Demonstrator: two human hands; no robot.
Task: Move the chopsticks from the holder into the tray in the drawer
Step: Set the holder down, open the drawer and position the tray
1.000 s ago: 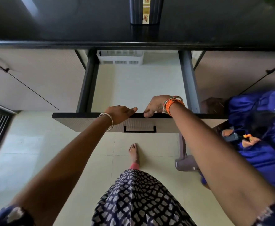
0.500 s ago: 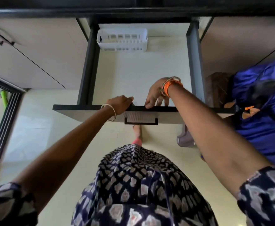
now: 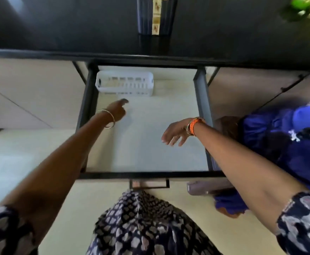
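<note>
I see the drawer (image 3: 146, 174) pulled wide out under the dark, glossy worktop (image 3: 58, 24), its pale flat floor framed by black rails and a black front edge. The tray (image 3: 124, 85), a white rectangular plastic basket with slotted walls and rounded corners, sits in the drawer's far left corner, close against the left rail. I cannot make out anything lying in it. On the worktop beyond the drawer stands the holder (image 3: 156, 15), a dark ribbed upright container with a cream patterned strip down its front; its top is cut off by the frame edge, so I cannot see the chopsticks themselves.

My left hand (image 3: 117, 110) reaches into the drawer just short of the tray, one finger extended towards it and holding nothing; how the other fingers lie I cannot tell through the blur. A thin metal bangle rings that wrist. My right hand (image 3: 176, 133) hovers over the drawer's right half with fingers loosely spread and empty, orange and metal bangles at its wrist. Blue cloth (image 3: 288, 144) lies to the right of the drawer.
</note>
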